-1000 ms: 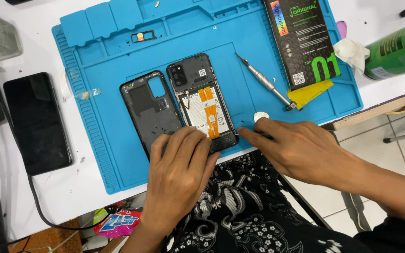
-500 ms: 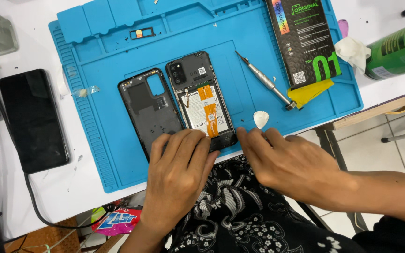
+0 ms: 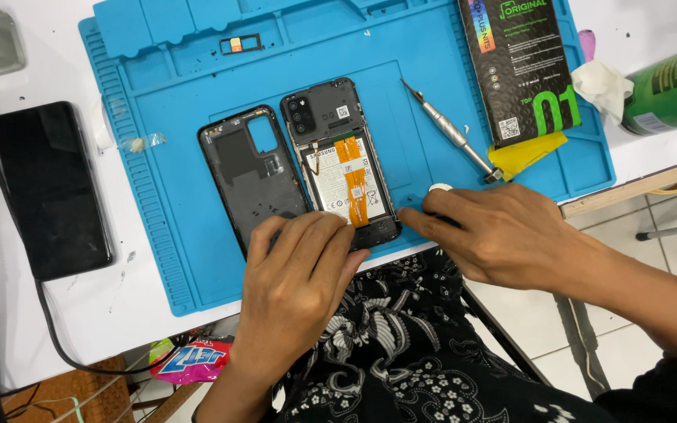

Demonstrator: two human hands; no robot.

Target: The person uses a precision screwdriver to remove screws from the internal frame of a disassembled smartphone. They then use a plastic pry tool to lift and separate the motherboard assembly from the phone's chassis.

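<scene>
An opened phone [image 3: 338, 157] lies face down on the blue work mat [image 3: 174, 235], its battery with orange tape strips exposed. Its black back cover [image 3: 248, 172] lies just to the left. My left hand [image 3: 299, 274] rests palm down, fingertips on the lower ends of the phone and the cover. My right hand [image 3: 503, 235] lies on the mat to the right, its index fingertip touching the phone's lower right corner. A white pick [image 3: 439, 188] peeks out at its knuckles. Neither hand holds anything.
A screwdriver [image 3: 448, 133] lies on the mat right of the phone, beside a black box [image 3: 519, 70] and a yellow tab [image 3: 526, 153]. A dark phone [image 3: 48, 188] with a cable lies on the white table at left. A green can [image 3: 671, 86] and a tissue [image 3: 601, 86] are at far right.
My right hand has slid left along the mat's front edge until its index finger reaches the phone's corner, partly covering the white pick. My left hand has stayed on the phone's lower end.
</scene>
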